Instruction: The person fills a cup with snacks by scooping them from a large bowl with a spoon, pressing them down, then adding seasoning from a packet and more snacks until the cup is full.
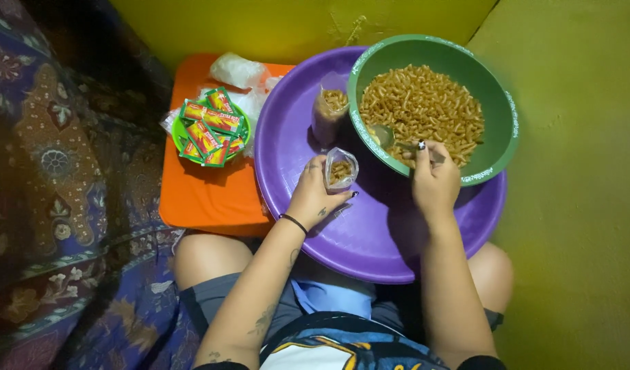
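Snack sticks (424, 106), orange-brown and short, fill the green bowl (507, 130) that sits on the far right part of the wide purple basin (370, 240) resting across our knees. Our right hand (435, 181) is closed around the handle of a metal spoon (387, 136), whose scoop lies in the near left part of the bowl, among the sticks. Our left hand (315, 195) grips a small clear plastic bag (341, 168), held upright with its mouth open just left of the spoon and above the basin floor; a little of the same snack already sits in its bottom. A black band circles that wrist.

Farther off, touching the bowl's left rim, a second clear bag (329, 113) stands upright on the basin, filled with sticks nearly to its top.

To the left of the basin lies an orange tray (205, 199). On its far part rests a small green dish (181, 137) heaped with red and green sachets (212, 127), and beyond that a loose pile of empty clear bags (238, 72). Patterned blue and brown cloth (61, 171) covers the far left, and yellow-green walls (575, 205) close the right and far sides.
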